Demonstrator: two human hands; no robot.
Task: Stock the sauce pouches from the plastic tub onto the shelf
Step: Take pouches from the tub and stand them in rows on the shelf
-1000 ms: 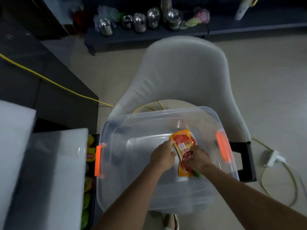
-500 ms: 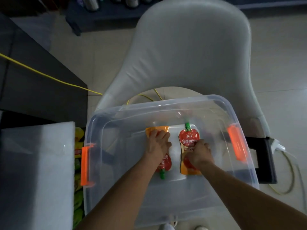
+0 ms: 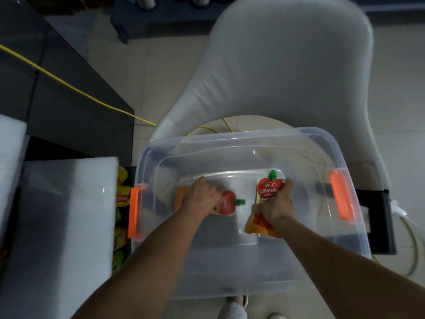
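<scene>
Sauce pouches (image 3: pixel 268 189), two of them, lie on the floor of the clear plastic tub (image 3: pixel 230 140), which sits on a pale chair (image 3: pixel 287 65). The tub's walls rise all round them, with an orange latch (image 3: pixel 133 211) on the left wall and another orange latch (image 3: pixel 340 196) on the right. The bare floor of the tub leaves room on every side of the pouches, and the top is open.

The left pouch (image 3: pixel 226 204) lies on its side, green cap pointing right. The left hand (image 3: pixel 202 194) covers its orange end with fingers curled over it, gripping it. The right pouch (image 3: pixel 264 226) lies lengthwise, green cap toward the tub's far wall. The right hand (image 3: pixel 279 208) grips its right edge and middle, fingers curled round it, and the label shows past the knuckles. The two pouches lie apart, a strip of tub floor between them.

Just left of the tub a white panel (image 3: pixel 69 215) stands close by, with coloured packets (image 3: pixel 122 187) in the narrow gap between them. A yellow cable (image 3: pixel 69 86) crosses the dark surface beyond.
</scene>
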